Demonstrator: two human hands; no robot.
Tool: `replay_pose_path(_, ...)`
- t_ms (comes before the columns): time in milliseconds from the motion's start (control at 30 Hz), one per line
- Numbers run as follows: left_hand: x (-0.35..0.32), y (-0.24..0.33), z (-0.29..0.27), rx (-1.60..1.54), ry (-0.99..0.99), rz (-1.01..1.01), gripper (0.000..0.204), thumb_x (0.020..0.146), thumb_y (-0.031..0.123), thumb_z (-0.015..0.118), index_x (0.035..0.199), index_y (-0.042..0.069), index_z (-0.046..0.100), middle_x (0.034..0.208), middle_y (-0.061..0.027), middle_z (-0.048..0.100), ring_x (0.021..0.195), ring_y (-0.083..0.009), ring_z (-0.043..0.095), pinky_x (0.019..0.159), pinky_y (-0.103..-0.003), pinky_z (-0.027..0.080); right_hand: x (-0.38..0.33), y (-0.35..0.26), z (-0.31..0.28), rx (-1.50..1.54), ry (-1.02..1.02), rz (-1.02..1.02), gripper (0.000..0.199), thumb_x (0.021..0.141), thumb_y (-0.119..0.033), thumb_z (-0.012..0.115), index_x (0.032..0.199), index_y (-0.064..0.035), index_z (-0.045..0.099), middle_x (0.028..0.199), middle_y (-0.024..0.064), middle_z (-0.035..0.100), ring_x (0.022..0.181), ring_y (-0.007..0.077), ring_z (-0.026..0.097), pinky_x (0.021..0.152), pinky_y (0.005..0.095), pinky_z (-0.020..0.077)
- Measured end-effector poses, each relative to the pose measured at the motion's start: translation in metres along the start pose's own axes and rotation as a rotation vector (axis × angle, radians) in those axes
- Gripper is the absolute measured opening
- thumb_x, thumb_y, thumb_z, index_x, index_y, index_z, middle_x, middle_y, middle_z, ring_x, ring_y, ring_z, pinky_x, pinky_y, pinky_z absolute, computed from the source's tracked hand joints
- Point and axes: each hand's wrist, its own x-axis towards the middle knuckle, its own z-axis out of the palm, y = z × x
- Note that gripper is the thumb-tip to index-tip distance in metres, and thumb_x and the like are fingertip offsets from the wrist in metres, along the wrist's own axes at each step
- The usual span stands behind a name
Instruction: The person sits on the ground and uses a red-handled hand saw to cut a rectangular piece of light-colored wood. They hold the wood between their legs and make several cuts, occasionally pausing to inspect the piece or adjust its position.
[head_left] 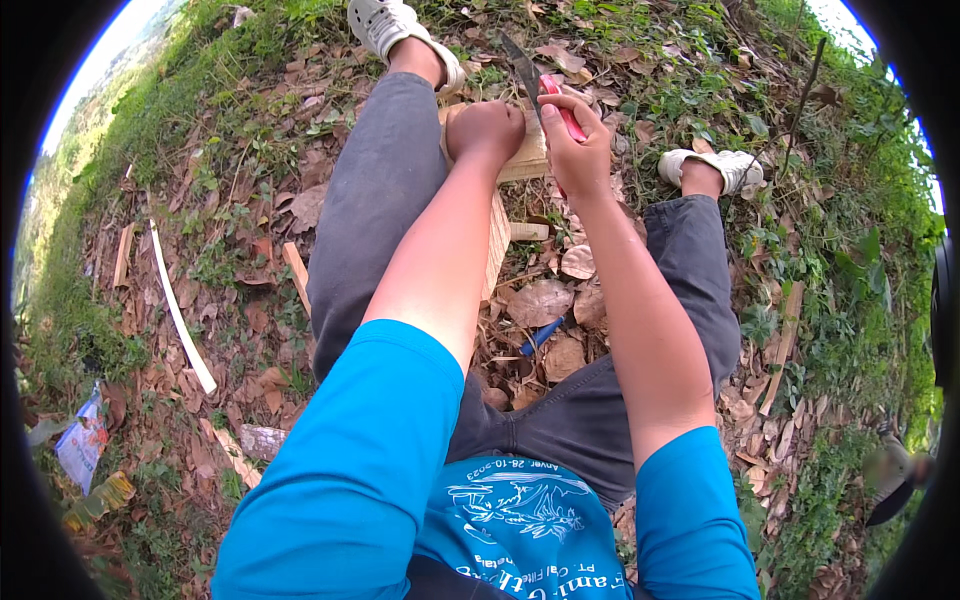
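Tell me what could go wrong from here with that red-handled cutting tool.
1. The curled left hand is close to the red-handled cutting tool with a dark metal blade in the right hand; a slip might cut it.
2. The pale wooden block is among dry brown leaves, so it could shift under force.
3. The cream perforated left shoe is also near the blade, so a wide swing might reach that foot.

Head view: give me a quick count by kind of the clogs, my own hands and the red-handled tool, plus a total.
Pale clogs: 2
Hands, left hand and right hand: 2
Red-handled tool: 1
Total: 5
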Motion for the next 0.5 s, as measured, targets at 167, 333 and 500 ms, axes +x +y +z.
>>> replay_pose_path(167,0.003,-0.007,0.0,-0.03,0.048,-0.026,0.049,0.095,0.042,0.045,0.101,0.008,0.079,0.104,-0.0215,0.075,0.1,-0.0378,0.073,0.091,-0.05,0.055,0.004,0.007,0.009,0.014,0.022,-0.038,0.014,0.098,-0.012,0.067,0.107,-0.0029,0.074,0.095,0.0044,0.071,0.088,0.0107,0.063,0.081,0.0269,0.0504)
replay_pose_path(333,0.011,-0.018,0.014,-0.07,0.062,0.008,0.048,0.095,0.043,0.046,0.098,0.007,0.079,0.102,-0.0225,0.075,0.098,-0.0397,0.072,0.09,-0.05,0.056,-0.006,0.006,0.009,0.017,0.01,0.056,0.016,0.099,-0.013,0.067,0.11,-0.0047,0.074,0.097,0.0048,0.07,0.087,0.0112,0.063,0.082,0.0271,0.0501)
replay_pose_path(500,0.014,-0.016,0.02,-0.006,0.041,0.059,0.045,0.095,0.041,0.048,0.097,0.009,0.079,0.101,-0.0213,0.075,0.097,-0.0385,0.073,0.089,-0.05,0.056,-0.006,0.003,0.005,0.039,-0.005,0.126,0.017,0.099,-0.014,0.066,0.112,-0.0054,0.073,0.097,0.0039,0.071,0.086,0.0099,0.062,0.081,0.0272,0.0501)
